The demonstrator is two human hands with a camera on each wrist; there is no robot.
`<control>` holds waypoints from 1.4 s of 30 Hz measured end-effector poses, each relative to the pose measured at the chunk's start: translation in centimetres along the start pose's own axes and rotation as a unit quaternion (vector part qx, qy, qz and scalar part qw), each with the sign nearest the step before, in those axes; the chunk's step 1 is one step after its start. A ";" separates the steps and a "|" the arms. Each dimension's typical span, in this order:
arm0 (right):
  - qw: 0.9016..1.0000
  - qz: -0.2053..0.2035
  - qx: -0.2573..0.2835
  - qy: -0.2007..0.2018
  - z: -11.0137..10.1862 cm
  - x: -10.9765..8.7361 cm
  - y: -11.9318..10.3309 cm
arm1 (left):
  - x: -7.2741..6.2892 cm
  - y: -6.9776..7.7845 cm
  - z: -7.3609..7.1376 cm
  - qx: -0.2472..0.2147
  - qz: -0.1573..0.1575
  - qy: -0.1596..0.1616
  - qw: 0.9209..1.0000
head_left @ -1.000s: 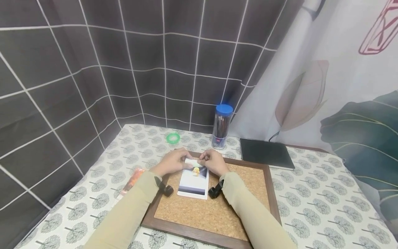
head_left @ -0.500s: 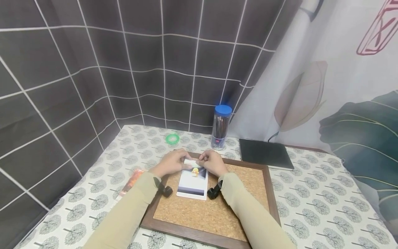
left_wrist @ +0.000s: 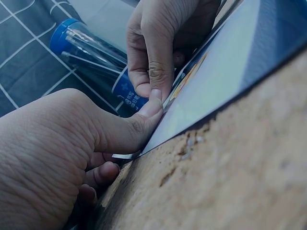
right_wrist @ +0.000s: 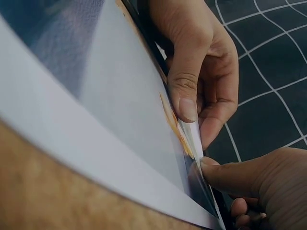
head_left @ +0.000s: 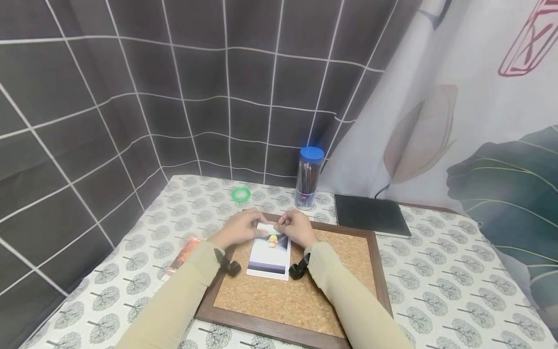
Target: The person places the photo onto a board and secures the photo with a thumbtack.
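Observation:
A white-bordered photo [head_left: 267,258] with a small yellow figure lies over the left part of a wood-framed cork board [head_left: 261,300]. My left hand [head_left: 241,228] pinches its far edge near the left corner, thumb on top. Close beside it, my right hand [head_left: 298,227] pinches the same edge with thumb and fingers. Between the two thumbs, in the right wrist view, a narrow whitish strip [right_wrist: 191,132] runs along the edge. The left wrist view has the thumbtips nearly meeting, with the other fingers curled beneath or behind the edge.
Beyond the board stands a clear tube of pencils [head_left: 308,180] with a blue lid. A green tape roll [head_left: 240,195] lies at the back left, a flat black tablet [head_left: 370,213] at the back right. An orange-red picture [head_left: 185,253] is partly under the left sleeve.
Both hands keep their hold on the photo's far edge with hardly any movement. The whole head view has shifted slightly.

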State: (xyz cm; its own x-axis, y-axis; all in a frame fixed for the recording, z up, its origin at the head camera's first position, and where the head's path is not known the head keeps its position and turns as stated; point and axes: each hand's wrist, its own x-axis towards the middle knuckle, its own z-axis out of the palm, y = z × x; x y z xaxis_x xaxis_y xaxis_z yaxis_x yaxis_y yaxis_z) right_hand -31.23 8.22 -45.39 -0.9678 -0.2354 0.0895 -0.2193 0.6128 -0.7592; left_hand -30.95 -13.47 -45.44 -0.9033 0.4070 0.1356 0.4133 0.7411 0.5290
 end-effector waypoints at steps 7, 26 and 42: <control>1.000 -0.013 -0.008 0.007 0.0 -0.1 0.2 | 0.0 0.2 0.0 0.003 0.004 -0.002 1.000; 0.997 -0.070 -0.039 0.019 -0.2 0.1 1.7 | 0.0 0.5 0.2 -0.007 -0.004 -0.009 1.000; 0.996 -0.079 -0.041 0.006 -0.3 0.1 1.3 | -1.3 0.2 -3.6 -0.065 0.031 -0.016 0.997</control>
State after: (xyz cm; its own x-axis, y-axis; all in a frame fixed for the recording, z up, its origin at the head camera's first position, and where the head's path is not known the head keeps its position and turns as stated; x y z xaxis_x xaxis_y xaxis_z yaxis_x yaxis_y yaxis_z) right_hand -31.60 9.21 -46.19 -0.9215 -0.3253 0.2125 -0.3785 0.6287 -0.6793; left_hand -30.08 -15.81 -42.48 -0.8713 0.4688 0.1453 0.4483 0.6396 0.6245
